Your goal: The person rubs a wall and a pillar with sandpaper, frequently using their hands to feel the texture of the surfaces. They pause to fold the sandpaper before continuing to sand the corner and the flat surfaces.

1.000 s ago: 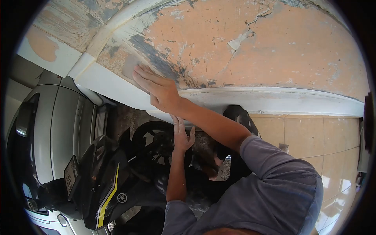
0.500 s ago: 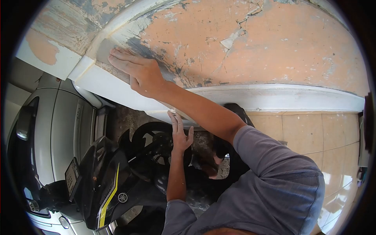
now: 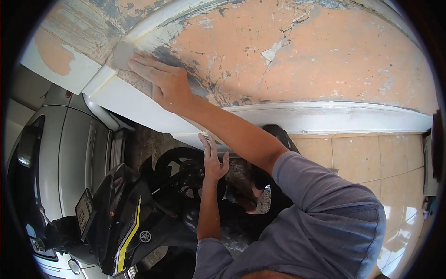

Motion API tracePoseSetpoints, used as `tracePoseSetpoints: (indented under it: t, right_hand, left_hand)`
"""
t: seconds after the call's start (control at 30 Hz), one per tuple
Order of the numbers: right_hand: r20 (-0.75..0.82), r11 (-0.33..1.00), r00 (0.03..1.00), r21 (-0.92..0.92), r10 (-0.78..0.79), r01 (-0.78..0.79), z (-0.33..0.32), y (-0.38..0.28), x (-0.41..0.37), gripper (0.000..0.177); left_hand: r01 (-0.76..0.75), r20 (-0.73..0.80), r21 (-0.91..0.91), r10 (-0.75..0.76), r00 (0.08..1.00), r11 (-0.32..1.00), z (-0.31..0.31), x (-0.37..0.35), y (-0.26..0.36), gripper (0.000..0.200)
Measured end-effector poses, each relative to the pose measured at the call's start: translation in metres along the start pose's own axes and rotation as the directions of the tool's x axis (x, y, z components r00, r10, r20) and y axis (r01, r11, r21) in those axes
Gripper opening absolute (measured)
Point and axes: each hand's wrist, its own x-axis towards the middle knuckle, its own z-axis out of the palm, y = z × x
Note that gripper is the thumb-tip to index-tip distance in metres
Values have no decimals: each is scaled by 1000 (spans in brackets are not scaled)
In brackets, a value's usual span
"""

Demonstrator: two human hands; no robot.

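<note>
My right hand presses a flat grey pad against the worn wall, where a raised moulding meets the white ledge. Its fingers are stretched close together over the pad, and the pad's far end sticks out past the fingertips. My left hand is lower, its fingertips at the ledge's lower edge and its thumb spread, with nothing visible in it. Pale dust coats the fingers of both hands. Peeling orange paint with grey scrapes and a crack covers the panel beside the right hand.
A black motorcycle with a yellow stripe stands below the ledge, close to my left forearm. Beyond it at the left is a grey car. White trim borders the panel above beige floor tiles on the right.
My right hand and the grey pad have shifted slightly up and left along the wall. My left hand stays by the ledge edge. The view has moved a little.
</note>
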Motion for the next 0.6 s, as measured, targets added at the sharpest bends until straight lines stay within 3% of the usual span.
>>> tracePoseSetpoints:
  t: [0.1,0.23,0.33,0.47,0.53,0.6]
  right_hand:
    - [-5,994,995,-34,103,-103,-13,-4,-41,55]
    - [-2,989,990,-49,140,-140,-9,-4,-21,55]
    - [20,997,996,1,82,-82,-16,-4,-34,56]
    - [180,910,895,-153,409,-385,-74,0,-167,61]
    - [284,869,824,-229,490,-438,-100,-7,-187,62]
    - [314,839,778,-221,544,-497,-122,-6,-188,61]
  left_hand:
    - [4,2,-4,-4,1000,1000,-2,2,6,79]
    - [7,-14,-30,-8,1000,1000,-1,3,10,79]
    - [18,-41,-17,-18,999,1000,0,-2,9,77]
    - [-57,-195,140,84,977,988,-7,5,-4,54]
    - [-93,-297,187,146,944,978,-32,16,6,45]
    - [-119,-416,368,278,866,922,-62,46,27,38]
